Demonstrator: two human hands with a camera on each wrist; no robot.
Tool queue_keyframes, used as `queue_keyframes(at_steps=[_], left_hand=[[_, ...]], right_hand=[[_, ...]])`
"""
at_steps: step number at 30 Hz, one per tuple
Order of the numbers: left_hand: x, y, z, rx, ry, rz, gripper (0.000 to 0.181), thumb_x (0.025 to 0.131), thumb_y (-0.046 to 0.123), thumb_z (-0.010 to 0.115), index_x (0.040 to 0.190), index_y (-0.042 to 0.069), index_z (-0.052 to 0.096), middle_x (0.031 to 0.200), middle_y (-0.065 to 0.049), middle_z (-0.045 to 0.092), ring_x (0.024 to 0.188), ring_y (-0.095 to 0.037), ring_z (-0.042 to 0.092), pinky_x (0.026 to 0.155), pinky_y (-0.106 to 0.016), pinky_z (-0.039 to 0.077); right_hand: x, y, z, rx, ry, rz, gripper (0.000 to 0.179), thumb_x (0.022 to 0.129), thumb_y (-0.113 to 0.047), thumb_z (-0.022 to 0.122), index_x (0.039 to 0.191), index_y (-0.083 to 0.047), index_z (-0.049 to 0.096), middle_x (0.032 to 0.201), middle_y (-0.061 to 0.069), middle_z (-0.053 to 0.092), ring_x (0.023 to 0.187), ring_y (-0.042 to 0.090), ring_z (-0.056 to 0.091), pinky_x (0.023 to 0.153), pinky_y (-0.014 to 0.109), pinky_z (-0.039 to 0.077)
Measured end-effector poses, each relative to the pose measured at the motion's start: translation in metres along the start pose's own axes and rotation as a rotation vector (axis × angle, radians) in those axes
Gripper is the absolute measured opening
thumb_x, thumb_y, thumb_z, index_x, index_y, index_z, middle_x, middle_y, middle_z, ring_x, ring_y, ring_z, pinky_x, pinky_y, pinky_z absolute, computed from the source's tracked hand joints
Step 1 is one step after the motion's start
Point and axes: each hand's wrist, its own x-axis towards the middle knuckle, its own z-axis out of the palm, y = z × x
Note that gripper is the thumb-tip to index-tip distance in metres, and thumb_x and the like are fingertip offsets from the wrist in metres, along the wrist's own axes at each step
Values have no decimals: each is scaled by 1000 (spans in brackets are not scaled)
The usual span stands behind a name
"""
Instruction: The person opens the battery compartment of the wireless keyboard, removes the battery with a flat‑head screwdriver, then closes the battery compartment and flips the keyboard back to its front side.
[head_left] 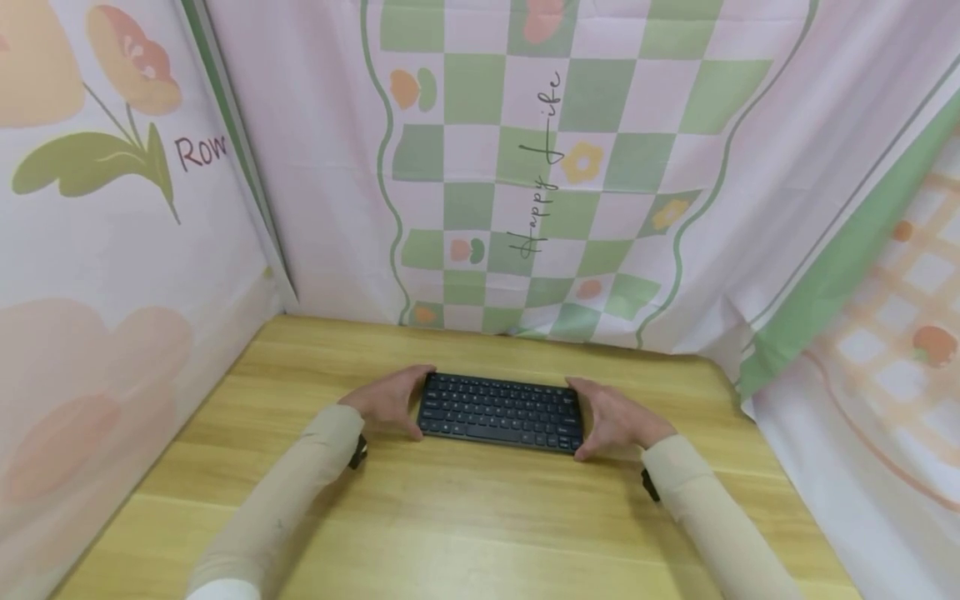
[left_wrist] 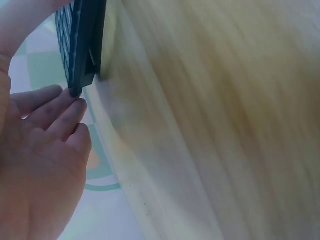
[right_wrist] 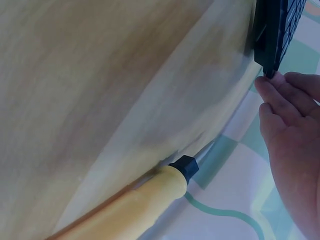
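Observation:
A black compact keyboard [head_left: 501, 412] lies lengthwise between both hands, keys facing up. My left hand [head_left: 392, 402] grips its left end, thumb at the near corner and fingers at the far one. At the other end my right hand [head_left: 611, 417] holds it the same way. In the left wrist view, fingertips [left_wrist: 75, 95] meet the keyboard's edge [left_wrist: 82, 45], and the palm is off it. The right wrist view shows fingertips [right_wrist: 275, 77] against the opposite end [right_wrist: 270, 35]. Whether its underside fully touches the table cannot be told.
The wooden table [head_left: 465, 517] meets a checked curtain [head_left: 525, 167] behind and a printed curtain [head_left: 112, 250] on the left. In the right wrist view a yellow rounded handle-like object [right_wrist: 145, 200] has a black end; its kind is unclear.

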Motion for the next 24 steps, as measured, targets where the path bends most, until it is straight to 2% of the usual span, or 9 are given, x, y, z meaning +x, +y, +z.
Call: queue_keyframes(at_steps=[5, 11, 14, 17, 21, 24], left_hand=[[-1, -4, 1, -84, 38, 29, 135, 58, 23, 103, 168, 10, 24, 174, -14, 30, 161, -37, 29, 132, -59, 24], [-9, -9, 0, -215, 71, 81, 137, 56, 21, 102, 168, 12, 23, 176, -11, 26, 162, -39, 23, 131, -66, 19], [-13, -3, -5, -235, 92, 109, 135, 58, 19, 100, 169, 13, 23, 176, -10, 25, 162, -40, 22, 130, -67, 19], [-15, 5, -14, -234, 124, 165, 131, 62, 17, 98, 168, 12, 23, 176, -12, 24, 163, -40, 22, 131, -66, 18], [-15, 19, -30, -250, 161, 256, 125, 65, 13, 95, 168, 10, 23, 176, -14, 23, 163, -40, 20, 132, -64, 16], [-15, 32, -44, -265, 171, 290, 123, 68, 12, 93, 168, 9, 21, 176, -15, 21, 164, -40, 18, 132, -64, 15]], right_hand=[[1, 4, 3, 10, 20, -12, 143, 52, -48, 102, 163, 3, 29, 166, 30, 38, 150, 51, 42, 125, 64, 36], [-1, 5, 8, 43, 11, -17, 143, 53, -50, 102, 164, 3, 28, 167, 29, 35, 151, 50, 40, 126, 63, 34], [-4, 5, 9, 60, 8, -16, 143, 54, -49, 101, 165, 1, 26, 169, 28, 33, 153, 50, 39, 126, 63, 33], [-6, 4, 9, 78, 7, -23, 142, 57, -48, 101, 166, 0, 25, 170, 27, 32, 153, 49, 38, 126, 63, 33], [-7, 2, 6, 90, 1, -30, 138, 62, -48, 99, 167, -1, 23, 171, 23, 31, 155, 47, 37, 127, 62, 32], [-7, 1, 0, 85, 8, -46, 135, 64, -49, 98, 166, 1, 24, 171, 24, 31, 153, 48, 38, 126, 63, 33]])
